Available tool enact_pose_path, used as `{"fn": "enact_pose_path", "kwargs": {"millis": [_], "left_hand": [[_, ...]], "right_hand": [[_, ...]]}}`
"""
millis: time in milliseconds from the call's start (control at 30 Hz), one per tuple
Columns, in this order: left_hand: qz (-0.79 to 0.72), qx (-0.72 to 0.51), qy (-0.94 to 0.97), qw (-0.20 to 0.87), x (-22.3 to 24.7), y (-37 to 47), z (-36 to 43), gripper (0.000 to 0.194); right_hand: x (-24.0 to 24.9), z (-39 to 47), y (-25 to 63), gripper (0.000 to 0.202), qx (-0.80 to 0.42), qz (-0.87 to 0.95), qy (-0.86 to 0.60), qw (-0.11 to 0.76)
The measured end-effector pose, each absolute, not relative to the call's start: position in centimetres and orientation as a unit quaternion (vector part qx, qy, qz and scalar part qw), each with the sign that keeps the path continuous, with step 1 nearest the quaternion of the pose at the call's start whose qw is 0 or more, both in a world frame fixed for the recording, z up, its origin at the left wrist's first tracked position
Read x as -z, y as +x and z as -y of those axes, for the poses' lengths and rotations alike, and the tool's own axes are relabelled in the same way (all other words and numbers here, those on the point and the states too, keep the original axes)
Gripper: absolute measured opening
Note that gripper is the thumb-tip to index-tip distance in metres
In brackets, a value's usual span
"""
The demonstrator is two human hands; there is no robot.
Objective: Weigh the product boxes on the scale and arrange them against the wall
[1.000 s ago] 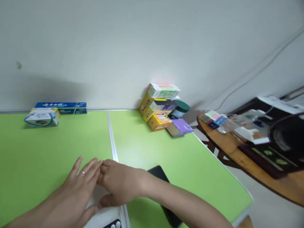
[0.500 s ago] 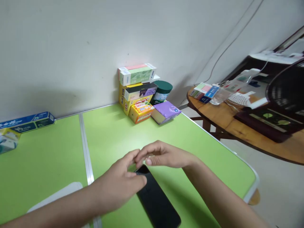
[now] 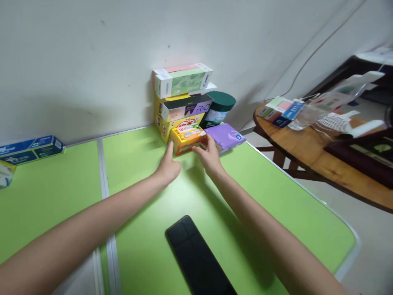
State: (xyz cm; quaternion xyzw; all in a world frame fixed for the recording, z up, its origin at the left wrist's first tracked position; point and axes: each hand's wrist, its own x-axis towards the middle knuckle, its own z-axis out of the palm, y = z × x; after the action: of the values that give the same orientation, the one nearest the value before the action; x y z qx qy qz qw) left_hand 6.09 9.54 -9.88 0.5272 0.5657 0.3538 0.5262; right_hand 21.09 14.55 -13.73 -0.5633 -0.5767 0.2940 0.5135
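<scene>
A small orange and yellow box (image 3: pixel 188 134) with printed lettering stands on the green table, in front of a larger yellow box (image 3: pixel 159 119). My left hand (image 3: pixel 168 168) reaches to its left front corner, fingers stretched forward. At its right end is my right hand (image 3: pixel 210 157), thumb and fingers apart, the fingers between the box and a purple tissue pack (image 3: pixel 225 135). Whether either hand touches the box, I cannot tell for sure. A black phone (image 3: pixel 196 256) lies on the table between my forearms, its screen dark.
Green and pink cartons (image 3: pixel 184 80) top the stack by the wall, above a black and white box (image 3: pixel 187 107). A green-lidded tub (image 3: pixel 220 108) stands beside it. Blue boxes (image 3: pixel 33 148) lie at left. A wooden side table (image 3: pixel 294 153) holds boxes and plastic items.
Both hands have left the phone and moved forward to the two sides of the orange box. The phone stays on the table, and the view has shifted slightly.
</scene>
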Motion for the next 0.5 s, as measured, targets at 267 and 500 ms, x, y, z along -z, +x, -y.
{"fn": "enact_pose_path", "kwargs": {"millis": [267, 500], "left_hand": [[-0.553, -0.402, 0.519, 0.514, 9.8, 4.7, -5.9, 0.086], [-0.624, -0.327, 0.452, 0.547, 8.4, -1.0, 5.9, 0.079]], "right_hand": [[12.4, -6.8, 19.9, 0.069, -0.376, 0.597, -0.552, 0.445], [10.7, 1.7, 18.8, 0.055, -0.477, 0.623, -0.498, 0.37]]}}
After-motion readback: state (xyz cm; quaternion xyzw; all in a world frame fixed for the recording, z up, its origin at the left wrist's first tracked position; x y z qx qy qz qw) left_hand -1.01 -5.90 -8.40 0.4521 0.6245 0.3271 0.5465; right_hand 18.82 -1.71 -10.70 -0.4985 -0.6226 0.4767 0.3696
